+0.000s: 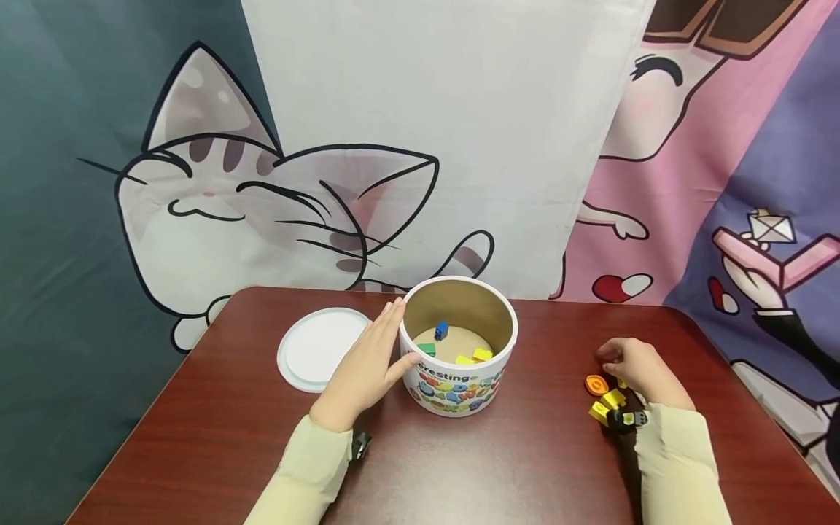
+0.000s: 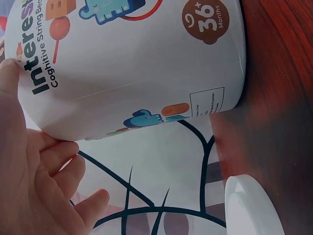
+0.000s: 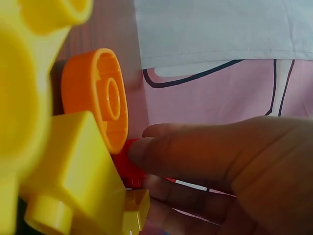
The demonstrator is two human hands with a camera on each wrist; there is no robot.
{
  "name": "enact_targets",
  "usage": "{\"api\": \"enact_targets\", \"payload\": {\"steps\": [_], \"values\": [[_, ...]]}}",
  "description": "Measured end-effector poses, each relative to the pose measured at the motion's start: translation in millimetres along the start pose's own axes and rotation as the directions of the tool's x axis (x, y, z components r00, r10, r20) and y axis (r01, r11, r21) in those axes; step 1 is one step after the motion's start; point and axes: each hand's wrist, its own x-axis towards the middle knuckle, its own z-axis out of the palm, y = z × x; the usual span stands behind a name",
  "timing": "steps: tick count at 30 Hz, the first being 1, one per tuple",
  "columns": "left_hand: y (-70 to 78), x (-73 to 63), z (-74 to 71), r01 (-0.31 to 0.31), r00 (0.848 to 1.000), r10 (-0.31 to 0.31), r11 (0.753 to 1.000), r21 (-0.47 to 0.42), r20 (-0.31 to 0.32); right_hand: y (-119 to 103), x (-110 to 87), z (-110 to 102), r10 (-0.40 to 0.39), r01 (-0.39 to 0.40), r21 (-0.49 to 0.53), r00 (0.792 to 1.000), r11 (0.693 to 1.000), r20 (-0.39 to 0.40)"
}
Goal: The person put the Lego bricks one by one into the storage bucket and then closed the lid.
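Note:
A white printed bucket [image 1: 453, 397] stands at the middle of the table. My left hand [image 1: 367, 364] rests against its left side, fingers straight along the rim and thumb across the front. Inside the bucket lie a blue block [image 1: 442, 330], a green block [image 1: 427, 349] and yellow blocks [image 1: 482, 354]. Off to the right, my right hand [image 1: 646, 372] bends down to the table. In the right wrist view its thumb and fingers pinch a red block [image 3: 126, 164], partly hidden behind an orange round piece [image 3: 80, 93]. Yellow blocks [image 1: 613, 399] lie beside that hand.
A round white lid [image 1: 318, 350] lies flat on the table, left of the bucket. Behind the reddish-brown table [image 1: 518, 467] hangs a curtain [image 1: 446, 95] printed with cartoon figures. The table's back edge runs just behind the bucket.

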Motion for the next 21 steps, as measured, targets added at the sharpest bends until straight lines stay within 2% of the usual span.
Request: {"api": "enact_targets", "payload": {"steps": [5, 9, 16, 21], "values": [[-1.1, -0.2, 0.5, -0.007, 1.0, 0.007, 1.0, 0.0, -0.004, 0, -0.1, 0, -0.004, 0.004, 0.005, 1.0, 1.0, 0.001], [-1.8, -0.4, 0.7, -0.006, 1.0, 0.006, 1.0, 0.003, -0.01, -1, 0.1, 1, -0.022, 0.023, 0.003, 0.999, 1.0, -0.027], [-2.3, 0.0, 1.2, 0.005, 1.0, -0.005, 1.0, 0.008, 0.004, -8, 0.7, -4, -0.071, 0.066, -0.037, 0.99, 0.997, -0.124], [-1.3, -0.5, 1.5, -0.006, 1.0, 0.006, 1.0, 0.005, -0.014, -19, -1.0, -7, -0.123, 0.116, -0.045, 0.972, 0.992, -0.2]]}}
